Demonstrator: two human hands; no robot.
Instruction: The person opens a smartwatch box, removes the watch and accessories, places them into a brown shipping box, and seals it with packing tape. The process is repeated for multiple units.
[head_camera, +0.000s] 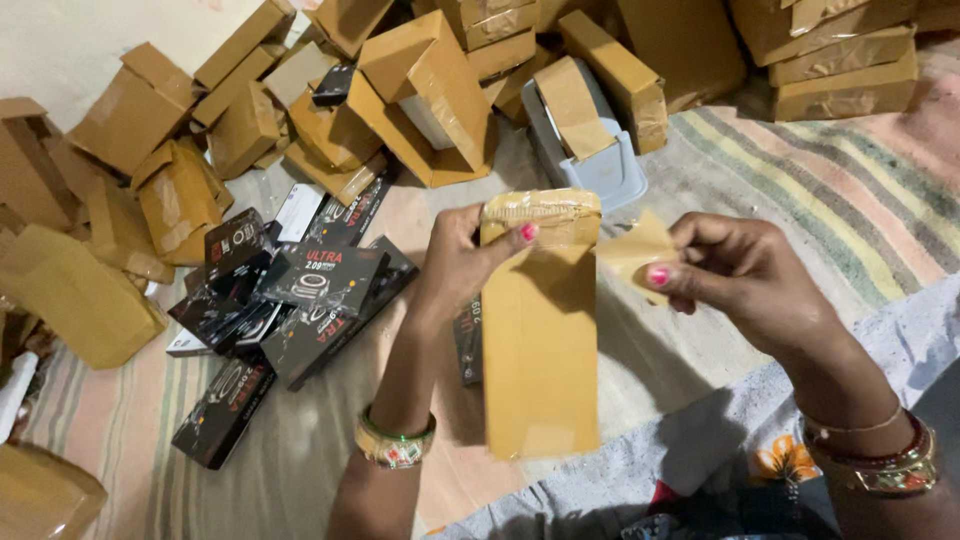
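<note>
Grey floral cloth (700, 450) nearest, lower right. Left hand (462, 265) clasping tall tan cardboard packet (540, 340) at taped top, upright at centre. Right hand (745, 280) pinching brown tape strip (635, 250) just right of packet top. Black printed product boxes (290, 310) heaped on striped mat (830, 190), left. Tan cardboard cartons (420, 80) piled far behind.

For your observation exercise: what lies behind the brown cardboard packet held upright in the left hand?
Behind the brown cardboard packet, a dark box edge peeks out at its left side, over the striped mat. The rest of that box and the mat directly behind are covered. The left hand pinches its taped top.
</note>
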